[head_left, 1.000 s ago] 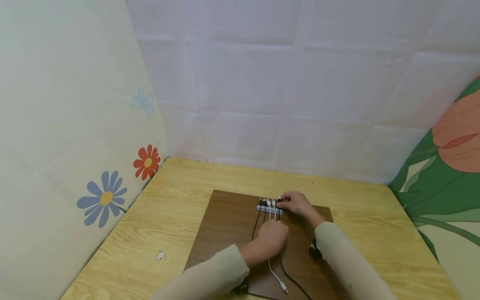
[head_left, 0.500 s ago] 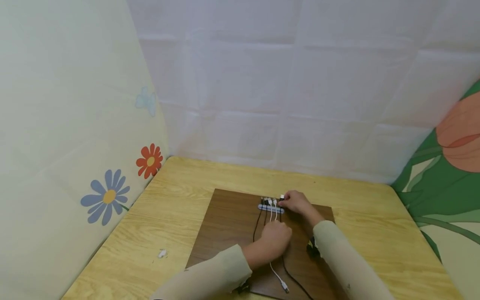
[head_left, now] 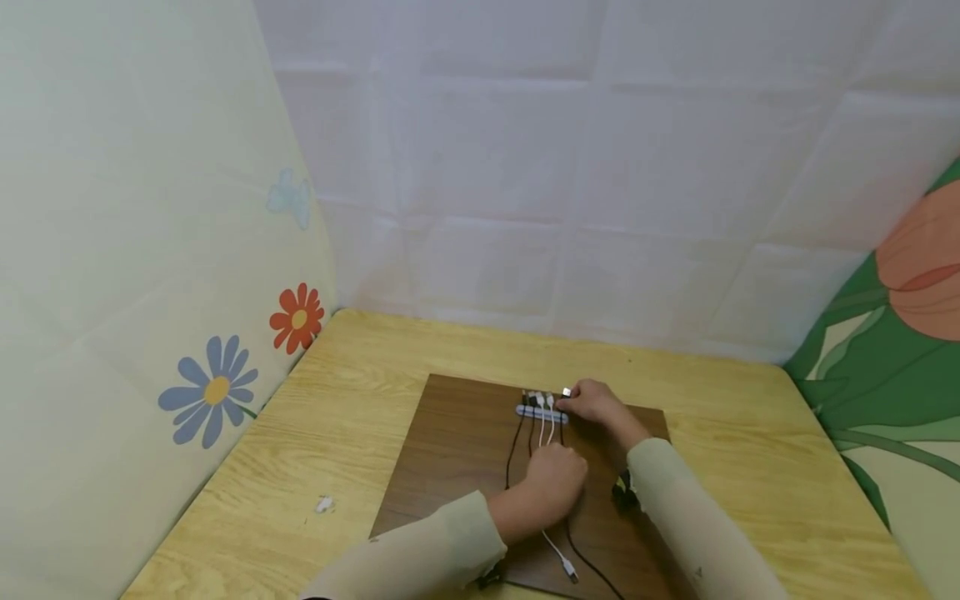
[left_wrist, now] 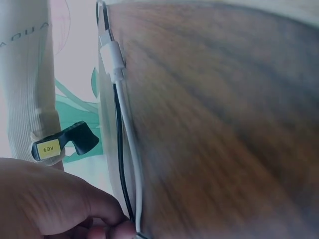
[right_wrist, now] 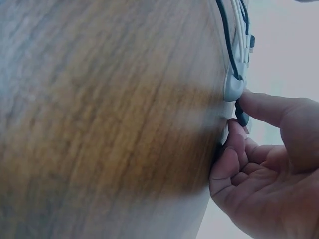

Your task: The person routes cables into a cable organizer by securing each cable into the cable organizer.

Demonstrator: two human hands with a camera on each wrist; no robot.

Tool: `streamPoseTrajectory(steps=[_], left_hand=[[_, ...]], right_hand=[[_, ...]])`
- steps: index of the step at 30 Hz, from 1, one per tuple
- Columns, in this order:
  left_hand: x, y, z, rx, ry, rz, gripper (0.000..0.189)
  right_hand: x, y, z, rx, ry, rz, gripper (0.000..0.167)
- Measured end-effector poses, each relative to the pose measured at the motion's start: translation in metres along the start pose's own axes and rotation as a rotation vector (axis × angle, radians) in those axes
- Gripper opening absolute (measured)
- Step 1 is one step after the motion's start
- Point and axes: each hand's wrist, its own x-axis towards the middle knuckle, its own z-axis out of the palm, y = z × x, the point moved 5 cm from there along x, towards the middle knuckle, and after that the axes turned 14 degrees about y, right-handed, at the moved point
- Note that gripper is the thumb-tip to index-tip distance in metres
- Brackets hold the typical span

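A pale cable holder (head_left: pixel 542 414) lies near the far edge of a brown wooden board (head_left: pixel 442 442), with several black and white cables running through it. At its right end my right hand (head_left: pixel 592 403) pinches a black USB plug (right_wrist: pixel 242 117), whose metal tip points away from me. The thumb is against the end of the holder. Closer to me, my left hand (head_left: pixel 555 482) is curled low over the board and grips a black cable (left_wrist: pixel 119 139) and a white cable (left_wrist: pixel 133 154). The left fingertips are partly out of view.
A white USB plug (head_left: pixel 570 570) ends the white cable near the board's front edge. Yellow wood-grain table (head_left: pixel 337 417) surrounds the board, with a small white scrap (head_left: pixel 324 504) on the left. Hanging cloths (head_left: pixel 450 275) stand behind and beside the table.
The metal tip of the black USB plug has tilted slightly to the right in my right fingers. My left hand has shifted a little to the right. Both keep their hold.
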Motion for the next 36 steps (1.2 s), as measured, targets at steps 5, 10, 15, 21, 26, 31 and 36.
streamPoseTrajectory(steps=[5,10,15,21,26,31,36], left_hand=[[-0.001,0.002,0.0,-0.006,-0.022,-0.01,0.015],[-0.002,0.003,0.0,-0.011,-0.045,-0.002,0.015],[-0.004,0.003,-0.002,-0.017,-0.048,0.0,0.014],[-0.003,0.003,-0.005,-0.033,-0.039,0.001,0.012],[-0.002,0.0,-0.007,-0.041,-0.033,-0.003,0.011],[-0.003,-0.014,-0.005,-0.047,0.022,-0.007,0.014],[-0.006,-0.046,-0.009,-0.084,0.145,-0.037,0.012]], right_hand=[[-0.001,-0.001,-0.001,0.005,-0.037,0.017,0.04],[-0.002,0.0,-0.002,0.016,-0.065,0.019,0.047],[-0.004,0.001,-0.001,0.026,-0.11,0.035,0.053],[-0.007,0.006,-0.004,0.056,-0.125,0.063,0.054],[-0.009,0.01,-0.006,0.075,-0.12,0.04,0.055],[-0.013,0.012,-0.012,0.066,-0.102,0.008,0.047],[-0.018,0.018,-0.029,0.057,-0.047,0.026,0.025]])
